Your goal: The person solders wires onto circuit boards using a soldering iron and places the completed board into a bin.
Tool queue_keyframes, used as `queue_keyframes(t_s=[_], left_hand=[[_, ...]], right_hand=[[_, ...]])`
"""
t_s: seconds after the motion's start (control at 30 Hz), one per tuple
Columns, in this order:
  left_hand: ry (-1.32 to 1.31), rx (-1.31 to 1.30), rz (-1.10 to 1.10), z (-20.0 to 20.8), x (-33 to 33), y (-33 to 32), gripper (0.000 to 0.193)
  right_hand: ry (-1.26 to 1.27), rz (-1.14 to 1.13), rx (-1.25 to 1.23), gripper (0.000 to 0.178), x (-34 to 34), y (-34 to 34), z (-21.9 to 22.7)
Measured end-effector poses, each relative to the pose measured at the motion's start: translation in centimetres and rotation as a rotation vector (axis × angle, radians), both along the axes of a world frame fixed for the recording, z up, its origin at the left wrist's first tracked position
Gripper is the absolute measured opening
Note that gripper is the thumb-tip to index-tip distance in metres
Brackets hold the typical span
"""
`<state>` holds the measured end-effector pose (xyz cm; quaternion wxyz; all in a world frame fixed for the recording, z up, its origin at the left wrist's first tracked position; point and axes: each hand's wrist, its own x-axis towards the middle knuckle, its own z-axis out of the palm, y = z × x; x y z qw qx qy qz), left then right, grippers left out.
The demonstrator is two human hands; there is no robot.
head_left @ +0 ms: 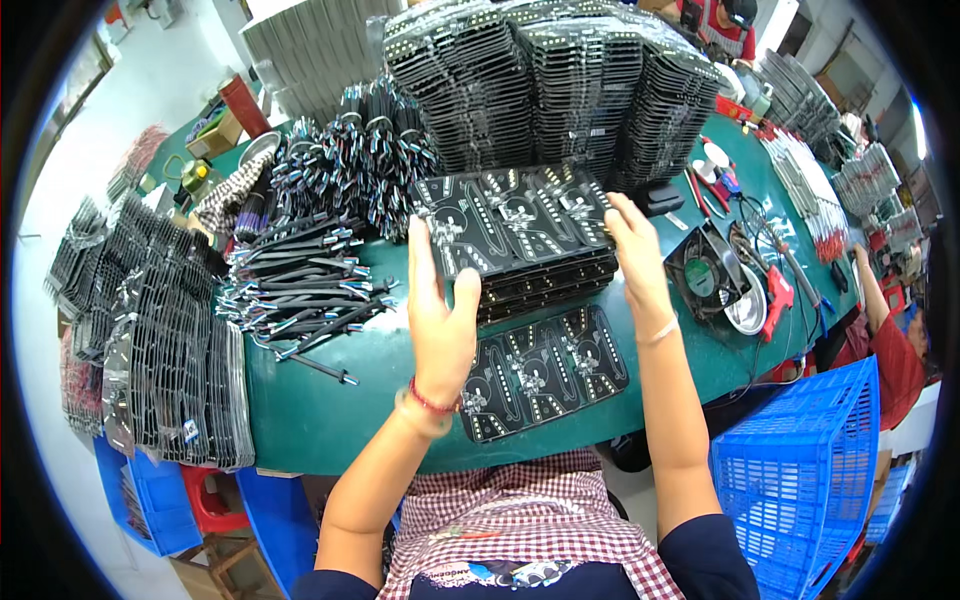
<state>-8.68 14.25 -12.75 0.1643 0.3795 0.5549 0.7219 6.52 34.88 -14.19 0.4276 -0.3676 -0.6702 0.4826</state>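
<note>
A stack of black circuit board panels (pixel 510 225) stands on the green table in front of me, white component marks on its top panel. My left hand (pixel 441 325) lies along its left side, fingers stretched out flat and thumb apart, pointing up near the front edge. On the opposite side, my right hand (pixel 640 255) has its fingers extended at the stack's right edge; its thumb is hidden. Both palms face inward, and whether they press on the panels I cannot tell. Nearer to me, between my forearms, a single black circuit board panel (pixel 545 372) lies flat.
Tall stacks of similar panels (pixel 590 90) rise behind. Bundled black cables (pixel 300 275) lie left, beside more stacked boards (pixel 185 370). A fan (pixel 700 268), metal bowl (pixel 745 300), red-handled pliers (pixel 697 190) and red tool (pixel 778 303) are right. A blue crate (pixel 800 470) stands lower right; other people work beyond.
</note>
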Motion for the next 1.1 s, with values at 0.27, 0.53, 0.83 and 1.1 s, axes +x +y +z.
queue_keyframes(t_s=[0.27,0.53,0.83,1.1], left_hand=[[-0.255,-0.197,-0.263,-1.4,7.5,-14.1,0.058],[0.847,-0.699,-0.270,-4.2,5.4,-12.4,0.061],[0.982,-0.739,-0.268,-5.1,3.2,-10.6,0.067],[1.042,-0.821,-0.256,-4.7,4.5,-13.5,0.067]], right_hand=[[-0.026,-0.026,-0.568,0.026,12.9,-12.3,0.3],[-0.899,-0.105,0.204,0.041,15.2,-16.1,-2.2],[-0.668,0.154,0.268,0.059,9.6,-14.5,-3.3],[-0.746,-0.012,0.253,0.044,11.1,-20.2,-2.8]])
